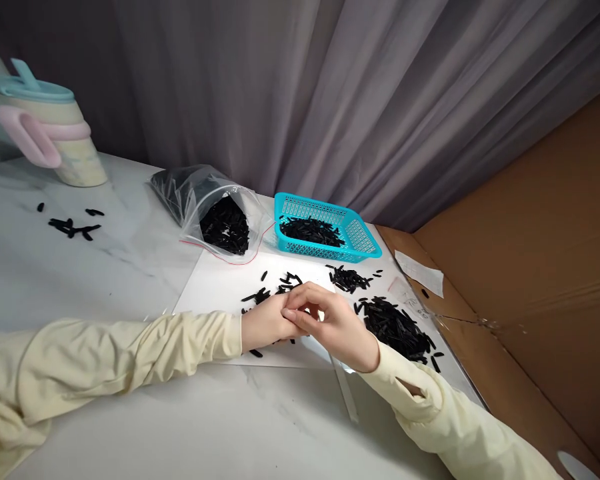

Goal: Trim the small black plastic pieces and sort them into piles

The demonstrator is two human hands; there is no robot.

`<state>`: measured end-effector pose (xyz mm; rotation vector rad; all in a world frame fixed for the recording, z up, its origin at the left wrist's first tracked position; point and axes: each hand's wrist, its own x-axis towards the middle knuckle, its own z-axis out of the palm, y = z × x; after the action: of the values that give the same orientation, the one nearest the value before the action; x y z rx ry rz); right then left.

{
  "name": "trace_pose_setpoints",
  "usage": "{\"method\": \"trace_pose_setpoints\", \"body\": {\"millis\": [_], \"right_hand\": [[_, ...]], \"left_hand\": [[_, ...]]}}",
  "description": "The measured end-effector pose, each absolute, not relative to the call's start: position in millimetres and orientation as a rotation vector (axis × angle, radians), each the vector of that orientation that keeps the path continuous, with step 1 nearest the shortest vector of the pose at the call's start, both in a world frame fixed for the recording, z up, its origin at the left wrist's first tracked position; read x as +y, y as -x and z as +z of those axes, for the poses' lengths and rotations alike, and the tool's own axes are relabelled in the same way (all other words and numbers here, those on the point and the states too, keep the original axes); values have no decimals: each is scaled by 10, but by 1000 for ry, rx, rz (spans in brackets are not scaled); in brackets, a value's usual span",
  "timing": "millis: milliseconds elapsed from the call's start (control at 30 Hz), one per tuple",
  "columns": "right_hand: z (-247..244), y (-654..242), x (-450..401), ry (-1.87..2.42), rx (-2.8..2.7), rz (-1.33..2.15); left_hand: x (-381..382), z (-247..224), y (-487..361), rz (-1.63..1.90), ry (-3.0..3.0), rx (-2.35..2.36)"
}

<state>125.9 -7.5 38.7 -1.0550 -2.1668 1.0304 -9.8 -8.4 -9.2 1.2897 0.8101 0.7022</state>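
Note:
Over a white sheet [205, 293], my left hand [267, 325] and my right hand [337, 325] touch each other. The fingers of my right hand curve over those of my left, with thumb and fingertips close together. Most of my left hand's fingers are hidden, and whatever is between the hands cannot be made out. Small black elongated pieces [263, 295] lie scattered on the sheet behind and beneath the hands. A large pile of the same pieces [397, 330] sits right of my right hand, with a smaller pile [350, 279] behind it.
An open clear bag [185, 193] of black pieces lies at the back, beside a turquoise basket [365, 233] holding more. A cup with a pink handle [80, 157] stands back left, near several loose pieces [70, 228]. Cardboard [545, 267] rises at the right.

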Motion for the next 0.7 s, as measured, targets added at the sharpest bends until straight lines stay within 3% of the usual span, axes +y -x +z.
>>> {"method": "trace_pose_setpoints", "body": {"millis": [200,500,700], "right_hand": [[318,-1499,-143,1084,-1533,1522],[102,-1788,-229,1038,-1383,1881],[139,-1725,-261,1014,-1317,1835]], "left_hand": [[-90,-14,121,568,-1329,844],[-98,24,130,482,-1272,861],[-87,19,117,452,-1273,887]]}}
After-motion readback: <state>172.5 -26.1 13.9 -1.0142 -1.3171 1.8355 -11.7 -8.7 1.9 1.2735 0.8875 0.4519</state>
